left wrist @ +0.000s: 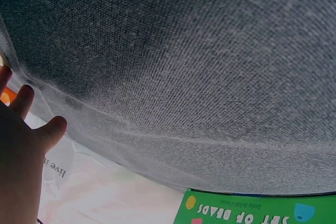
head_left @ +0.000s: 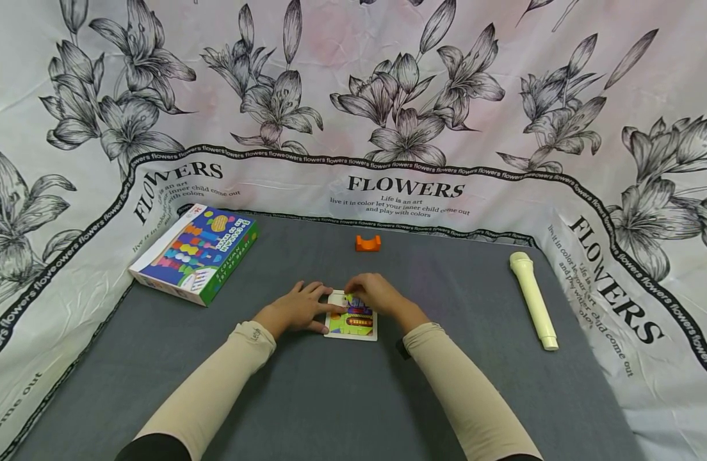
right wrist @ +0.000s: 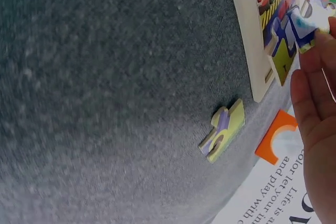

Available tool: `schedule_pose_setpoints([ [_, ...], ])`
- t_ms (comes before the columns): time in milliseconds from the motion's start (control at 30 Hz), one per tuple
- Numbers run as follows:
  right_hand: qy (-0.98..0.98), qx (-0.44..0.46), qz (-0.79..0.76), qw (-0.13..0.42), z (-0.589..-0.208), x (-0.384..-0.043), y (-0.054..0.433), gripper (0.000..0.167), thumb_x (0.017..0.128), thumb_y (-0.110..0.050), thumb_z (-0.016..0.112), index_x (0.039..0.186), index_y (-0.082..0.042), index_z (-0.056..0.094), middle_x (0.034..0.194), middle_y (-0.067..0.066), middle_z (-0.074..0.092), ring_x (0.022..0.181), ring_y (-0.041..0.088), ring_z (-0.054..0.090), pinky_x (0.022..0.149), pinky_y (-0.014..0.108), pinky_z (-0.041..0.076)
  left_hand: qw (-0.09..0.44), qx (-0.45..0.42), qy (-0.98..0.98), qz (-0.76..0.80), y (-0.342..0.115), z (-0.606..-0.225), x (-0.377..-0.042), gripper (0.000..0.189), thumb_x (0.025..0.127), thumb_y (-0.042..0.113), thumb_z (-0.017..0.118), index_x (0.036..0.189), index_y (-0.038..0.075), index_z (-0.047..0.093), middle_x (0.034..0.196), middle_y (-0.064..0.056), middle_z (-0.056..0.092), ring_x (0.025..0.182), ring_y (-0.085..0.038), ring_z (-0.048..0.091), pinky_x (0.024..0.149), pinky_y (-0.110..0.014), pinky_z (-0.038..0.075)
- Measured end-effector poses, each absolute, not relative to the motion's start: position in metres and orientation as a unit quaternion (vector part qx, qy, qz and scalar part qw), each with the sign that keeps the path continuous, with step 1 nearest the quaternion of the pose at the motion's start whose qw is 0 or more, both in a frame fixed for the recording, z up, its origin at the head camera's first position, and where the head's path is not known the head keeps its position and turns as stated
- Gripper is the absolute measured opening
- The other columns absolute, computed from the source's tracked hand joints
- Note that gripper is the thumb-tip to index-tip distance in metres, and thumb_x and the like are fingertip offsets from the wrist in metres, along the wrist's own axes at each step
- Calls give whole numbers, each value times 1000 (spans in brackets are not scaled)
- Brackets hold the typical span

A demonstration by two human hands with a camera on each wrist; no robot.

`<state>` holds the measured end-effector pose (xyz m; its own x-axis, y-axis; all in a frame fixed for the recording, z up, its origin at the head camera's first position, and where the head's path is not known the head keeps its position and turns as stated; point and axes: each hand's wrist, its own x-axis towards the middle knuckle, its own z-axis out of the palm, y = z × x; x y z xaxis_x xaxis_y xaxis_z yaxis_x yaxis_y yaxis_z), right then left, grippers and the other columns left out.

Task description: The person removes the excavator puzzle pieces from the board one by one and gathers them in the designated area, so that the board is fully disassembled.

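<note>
Closest to my head camera are the left sleeve and the right sleeve, both beige, reaching in over one grey table. At its middle, between the two hands, I have one tray lying flat, with a pale rim and a puzzle picture inside it in yellow, purple and red. The left hand has its fingers spread and fairly straight, the thumb at the tray's near left corner and a finger reaching over the picture. The right hand bends over the tray's far side, and from the right wrist I see its fingertips pinching one piece. I count two more pieces: a tilted piece at the tray's far end, which seems to be propped there, though my angle is poor, and a loose piece on the table near the tray. My other container is one box of beads, by its print, at the far left; its contents are hidden from me. There is one orange block beyond the tray, one pale yellow stick at the right, and one flowered sheet along the table's far edge.
</note>
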<state>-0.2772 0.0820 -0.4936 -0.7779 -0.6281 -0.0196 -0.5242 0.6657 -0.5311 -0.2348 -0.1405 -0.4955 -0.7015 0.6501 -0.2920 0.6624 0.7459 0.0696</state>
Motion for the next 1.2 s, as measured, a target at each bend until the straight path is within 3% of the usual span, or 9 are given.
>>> schedule_pose_setpoints([
  [333, 900, -356, -234, 89, -489, -277, 85, 19, 95, 0, 58, 106, -7, 72, 104, 6, 69, 99, 21, 64, 88, 36, 52, 148, 352, 924, -26, -141, -497, -234, 61, 92, 61, 48, 149, 44, 33, 156, -4, 29, 145, -29, 21, 113, -62, 19],
  [700, 904, -338, -235, 119, -491, -275, 84, 24, 91, -12, 68, 115, -6, 69, 111, 6, 68, 103, 21, 64, 92, 40, 50, 144, 352, 924, -26, -140, -497, -235, 61, 92, 60, 49, 149, 44, 34, 156, -3, 29, 145, -29, 22, 113, -61, 20],
  [1200, 904, -375, -198, 49, -499, -270, 85, 26, 90, -15, 70, 115, -8, 68, 110, 5, 66, 101, 18, 61, 91, 38, 49, 132, 352, 926, -23, -140, -500, -234, 61, 91, 59, 49, 148, 41, 37, 155, -5, 32, 145, -30, 24, 112, -62, 22],
])
